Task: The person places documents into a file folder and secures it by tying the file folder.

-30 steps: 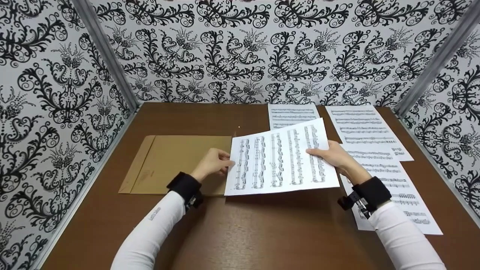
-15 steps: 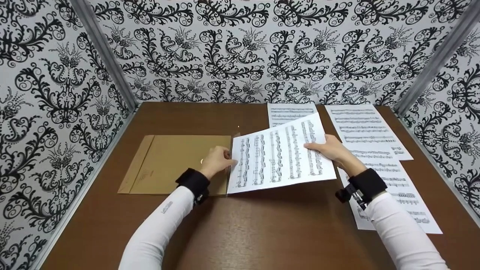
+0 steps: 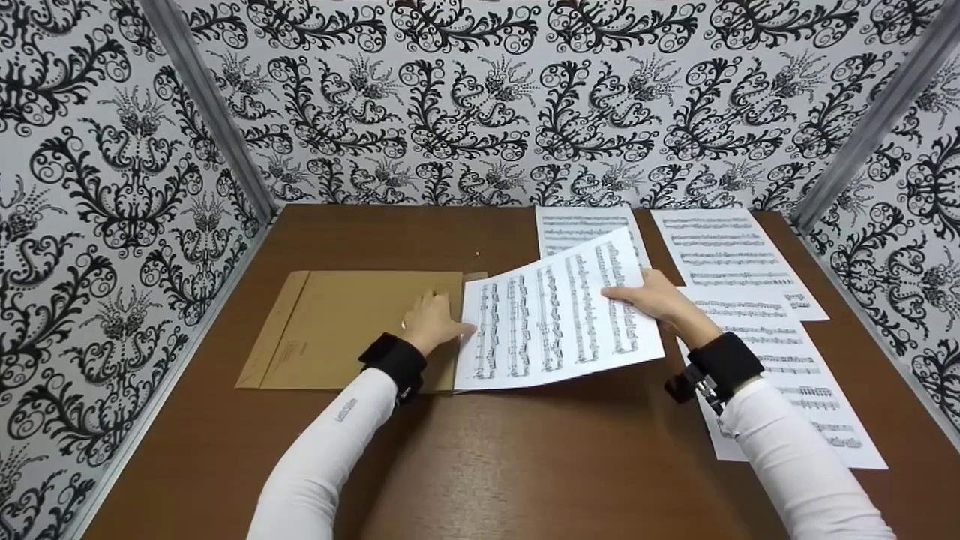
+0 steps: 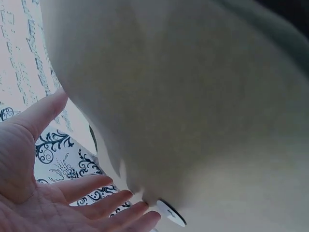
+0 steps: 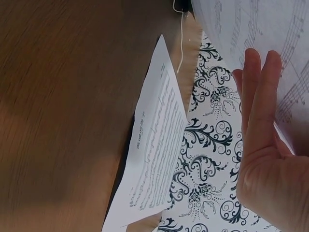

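Observation:
A printed sheet of music [image 3: 555,315] hangs tilted above the brown table, its left edge at the right end of a tan envelope [image 3: 345,330]. My right hand [image 3: 652,300] pinches the sheet's right side, thumb on top and straight fingers [image 5: 260,111] beneath the sheet [image 5: 260,24]. My left hand [image 3: 431,321] lies at the envelope's right end beside the sheet's left edge. In the left wrist view, its fingers [image 4: 111,203] are stretched out against the beige envelope [image 4: 193,96], near a small white round clasp [image 4: 170,213].
Three more sheets of music lie flat on the table: one at the back [image 3: 581,223], one at the back right [image 3: 731,255], one under my right forearm [image 3: 795,375]. Patterned walls close off the table [image 3: 525,465] on the left, back and right.
My right hand has carried the sheet left and lower, bringing its left edge to the envelope's right end. My left hand has shifted slightly further onto the envelope.

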The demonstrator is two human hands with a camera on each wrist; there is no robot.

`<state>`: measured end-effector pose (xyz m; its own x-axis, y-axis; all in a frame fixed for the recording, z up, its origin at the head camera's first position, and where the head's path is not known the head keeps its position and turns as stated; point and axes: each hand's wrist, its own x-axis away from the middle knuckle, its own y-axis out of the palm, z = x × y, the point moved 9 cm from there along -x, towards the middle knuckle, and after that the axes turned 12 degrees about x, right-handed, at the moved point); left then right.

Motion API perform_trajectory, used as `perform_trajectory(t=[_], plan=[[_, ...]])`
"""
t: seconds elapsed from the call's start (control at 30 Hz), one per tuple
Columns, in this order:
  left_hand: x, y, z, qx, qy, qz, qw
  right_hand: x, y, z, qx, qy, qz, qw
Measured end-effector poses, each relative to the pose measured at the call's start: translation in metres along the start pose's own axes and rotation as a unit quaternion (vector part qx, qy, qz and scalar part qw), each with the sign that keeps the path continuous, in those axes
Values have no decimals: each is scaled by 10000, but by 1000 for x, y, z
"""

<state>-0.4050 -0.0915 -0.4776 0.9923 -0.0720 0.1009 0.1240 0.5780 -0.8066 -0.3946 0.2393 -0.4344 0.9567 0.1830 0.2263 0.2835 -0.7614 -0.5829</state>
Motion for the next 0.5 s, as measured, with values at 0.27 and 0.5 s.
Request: perform_trajectory(t=[0.27, 0.5], plan=[[2, 2, -3, -110, -50, -52, 9999, -4, 3, -3, 78, -126, -17, 9999], [2, 2, -3, -142, -5, -36, 9999, -7, 6, -1, -10, -187, -22, 9998]])
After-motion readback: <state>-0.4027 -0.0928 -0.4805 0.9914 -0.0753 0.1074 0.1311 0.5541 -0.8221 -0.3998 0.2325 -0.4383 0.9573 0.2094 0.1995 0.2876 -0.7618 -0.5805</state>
